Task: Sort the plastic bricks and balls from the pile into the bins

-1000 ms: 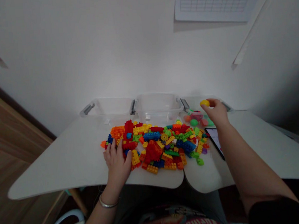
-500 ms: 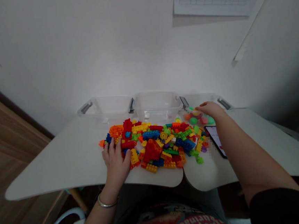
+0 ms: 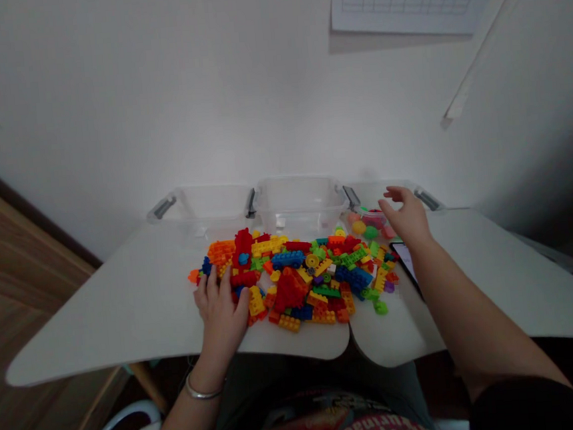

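Note:
A heap of coloured plastic building bricks [image 3: 297, 277] lies on the white table [image 3: 124, 309] in front of me. My left hand [image 3: 220, 308] rests flat on the table against the heap's left edge, fingers spread among the bricks. My right hand [image 3: 404, 215] hovers with fingers open over the right-hand clear bin [image 3: 423, 196], holding nothing. Inside that bin lie a yellow round piece [image 3: 358, 227] and several green, red and pink round pieces.
Two more clear bins stand along the wall: a left one [image 3: 200, 206] and a middle one [image 3: 298, 204]. A phone [image 3: 405, 258] lies on the table under my right forearm. A gap splits the table's front edge near the middle.
My right hand held a yellow round piece above the right bin, lowered into the bin, let it go and has lifted out open. My left hand has stayed in place.

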A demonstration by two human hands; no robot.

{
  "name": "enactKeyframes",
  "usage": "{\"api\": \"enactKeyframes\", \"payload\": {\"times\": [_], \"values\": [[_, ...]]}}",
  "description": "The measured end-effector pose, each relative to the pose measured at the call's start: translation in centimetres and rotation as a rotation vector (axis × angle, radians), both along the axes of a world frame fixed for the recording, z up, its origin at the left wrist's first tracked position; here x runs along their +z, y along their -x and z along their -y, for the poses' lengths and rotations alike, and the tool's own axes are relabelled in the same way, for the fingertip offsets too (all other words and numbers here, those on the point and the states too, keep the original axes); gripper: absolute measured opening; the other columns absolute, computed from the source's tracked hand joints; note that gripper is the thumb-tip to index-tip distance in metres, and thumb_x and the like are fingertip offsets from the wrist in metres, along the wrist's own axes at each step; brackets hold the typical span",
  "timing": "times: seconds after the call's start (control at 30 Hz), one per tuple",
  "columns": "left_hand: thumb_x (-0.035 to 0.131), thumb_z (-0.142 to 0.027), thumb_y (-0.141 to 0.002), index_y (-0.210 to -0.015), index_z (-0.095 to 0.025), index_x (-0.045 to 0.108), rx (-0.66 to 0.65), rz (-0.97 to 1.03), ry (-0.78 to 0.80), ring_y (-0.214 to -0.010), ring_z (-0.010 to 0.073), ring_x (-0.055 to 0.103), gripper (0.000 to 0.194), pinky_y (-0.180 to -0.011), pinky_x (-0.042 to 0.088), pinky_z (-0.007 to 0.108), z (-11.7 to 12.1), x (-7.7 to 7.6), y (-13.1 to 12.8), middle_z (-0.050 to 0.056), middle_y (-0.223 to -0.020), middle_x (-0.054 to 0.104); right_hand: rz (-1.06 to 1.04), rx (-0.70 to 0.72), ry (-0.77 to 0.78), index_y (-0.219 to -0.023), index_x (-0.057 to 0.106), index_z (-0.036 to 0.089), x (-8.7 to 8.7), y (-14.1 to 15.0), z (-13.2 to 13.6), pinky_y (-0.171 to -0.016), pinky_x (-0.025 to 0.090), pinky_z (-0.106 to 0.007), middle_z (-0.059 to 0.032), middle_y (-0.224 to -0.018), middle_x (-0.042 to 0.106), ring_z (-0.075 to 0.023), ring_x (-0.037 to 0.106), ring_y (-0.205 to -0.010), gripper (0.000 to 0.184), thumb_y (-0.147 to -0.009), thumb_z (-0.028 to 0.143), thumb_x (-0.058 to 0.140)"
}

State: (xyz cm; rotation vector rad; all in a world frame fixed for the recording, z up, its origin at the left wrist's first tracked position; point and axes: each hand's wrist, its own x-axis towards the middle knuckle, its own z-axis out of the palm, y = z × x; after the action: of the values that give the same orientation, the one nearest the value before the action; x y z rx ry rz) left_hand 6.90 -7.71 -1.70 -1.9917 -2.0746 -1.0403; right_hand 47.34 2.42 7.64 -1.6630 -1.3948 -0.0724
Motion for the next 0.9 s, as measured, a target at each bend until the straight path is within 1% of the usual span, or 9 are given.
{"api": "enactKeyframes", "payload": {"times": [0.07, 0.13, 0.27, 0.37, 0.5, 0.67, 0.77, 0.9], "values": [[0.041, -0.043, -0.093, -0.139, -0.009, 0.05, -0.003, -0.003, 0.0, -0.144, 0.0384, 0.023, 0.058, -0.118, 0.019, 0.059, 0.0, 0.0, 0.0, 0.021, -0.153, 0.034, 0.023, 0.06, -0.143, -0.117, 0.06, 0.018, -0.5, 1.2, 1.7, -0.094, 0.045, -0.047, -0.0109, -0.111, 0.071, -0.0264, 0.062, -0.102, 0.046, -0.078, 0.041, 0.058], [0.041, -0.043, -0.093, -0.139, -0.011, 0.049, 0.0, 0.003, 0.008, -0.144, 0.0383, 0.022, 0.057, -0.118, 0.018, 0.059, 0.0, 0.0, 0.0, 0.02, -0.154, 0.033, 0.023, 0.084, -0.201, -0.115, 0.061, 0.019, -1.3, 2.6, 3.7, -0.096, 0.044, -0.048, -0.01, -0.109, 0.071, -0.0265, 0.062, -0.102, 0.043, -0.079, 0.042, 0.059], [0.041, -0.043, -0.093, -0.14, -0.012, 0.049, 0.003, 0.014, 0.021, -0.144, 0.0384, 0.023, 0.057, -0.117, 0.019, 0.059, 0.0, 0.1, -0.1, 0.019, -0.153, 0.034, 0.043, 0.179, -0.174, -0.113, 0.063, 0.02, -3.5, 5.0, 6.9, -0.095, 0.046, -0.047, -0.0105, -0.112, 0.069, -0.0268, 0.061, -0.105, 0.038, -0.082, 0.042, 0.059], [0.041, -0.042, -0.093, -0.139, -0.012, 0.049, -0.005, 0.011, 0.009, -0.144, 0.0373, 0.023, 0.056, -0.118, 0.019, 0.059, 0.1, 0.2, -0.1, 0.019, -0.152, 0.036, 0.085, 0.195, -0.157, -0.109, 0.063, 0.02, -5.1, 6.4, 8.2, -0.095, 0.045, -0.047, -0.011, -0.11, 0.069, -0.0273, 0.061, -0.105, 0.032, -0.084, 0.039, 0.057], [0.041, -0.042, -0.094, -0.139, -0.01, 0.049, -0.026, -0.011, -0.013, -0.144, 0.036, 0.023, 0.056, -0.118, 0.019, 0.057, 0.2, 0.0, 0.0, 0.02, -0.151, 0.037, 0.173, 0.227, -0.099, -0.111, 0.063, 0.02, -6.4, 7.4, 8.9, -0.097, 0.044, -0.048, -0.0112, -0.113, 0.069, -0.0282, 0.06, -0.108, 0.029, -0.086, 0.033, 0.055], [0.041, -0.042, -0.094, -0.14, -0.013, 0.048, -0.031, 0.0, -0.022, -0.145, 0.0351, 0.023, 0.055, -0.118, 0.018, 0.057, 0.3, -0.1, 0.1, 0.019, -0.152, 0.037, 0.333, 0.162, -0.049, -0.118, 0.062, 0.018, -7.0, 7.1, 9.1, -0.102, 0.041, -0.049, -0.0128, -0.122, 0.066, -0.0302, 0.056, -0.114, 0.035, -0.086, 0.029, 0.055], [0.041, -0.042, -0.094, -0.141, -0.014, 0.047, -0.03, 0.01, -0.011, -0.145, 0.0353, 0.022, 0.055, -0.119, 0.017, 0.057, 0.3, 0.0, 0.0, 0.018, -0.152, 0.037, 0.343, 0.139, -0.022, -0.119, 0.062, 0.019, -7.4, 6.8, 9.1, -0.102, 0.041, -0.049, -0.0131, -0.124, 0.064, -0.0306, 0.055, -0.117, 0.036, -0.086, 0.028, 0.055], [0.043, -0.04, -0.092, -0.141, -0.017, 0.047, -0.019, 0.032, 0.011, -0.145, 0.0357, 0.021, 0.054, -0.118, 0.017, 0.059, 0.3, 0.1, -0.1, 0.016, -0.153, 0.037, 0.292, 0.115, 0.034, -0.119, 0.062, 0.018, -8.0, 6.6, 8.7, -0.1, 0.043, -0.05, -0.0144, -0.121, 0.064, -0.0311, 0.055, -0.114, 0.037, -0.085, 0.029, 0.053]]}}
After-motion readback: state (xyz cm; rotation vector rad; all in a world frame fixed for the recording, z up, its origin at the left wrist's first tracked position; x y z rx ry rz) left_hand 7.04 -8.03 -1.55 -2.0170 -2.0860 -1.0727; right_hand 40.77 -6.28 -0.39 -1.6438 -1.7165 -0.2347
